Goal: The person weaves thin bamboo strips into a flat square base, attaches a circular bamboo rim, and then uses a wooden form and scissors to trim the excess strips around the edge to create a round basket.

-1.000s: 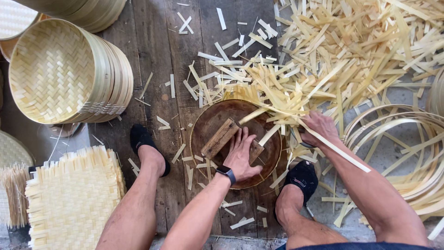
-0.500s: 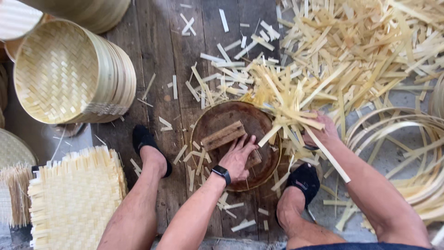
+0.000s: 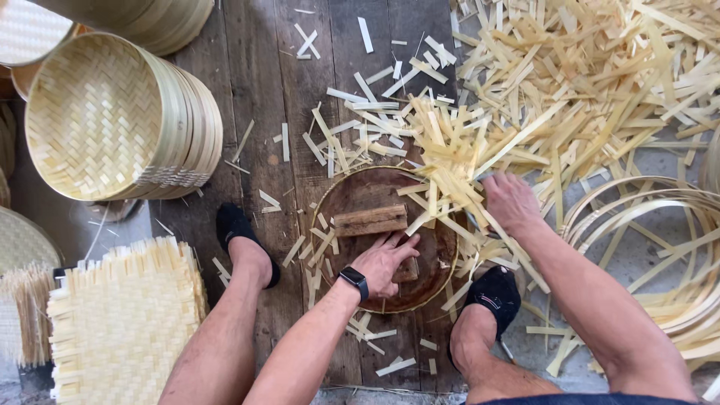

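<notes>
Left hand lies open, flat inside the round brown tray; right hand, at two o'clock, grips bamboo strips.

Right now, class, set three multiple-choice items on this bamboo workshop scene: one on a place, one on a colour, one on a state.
1. Where does the left hand rest?
A on the round wooden tray
B on the woven mat
C on the hoops

2. What colour are the shoes?
A white
B black
C red

3. How is the stack of woven baskets placed?
A upright
B lying on its side
C hanging

Answers:
1 A, its fingers lie inside the tray.
2 B, both are dark.
3 B, the woven bottom faces the camera.
</notes>
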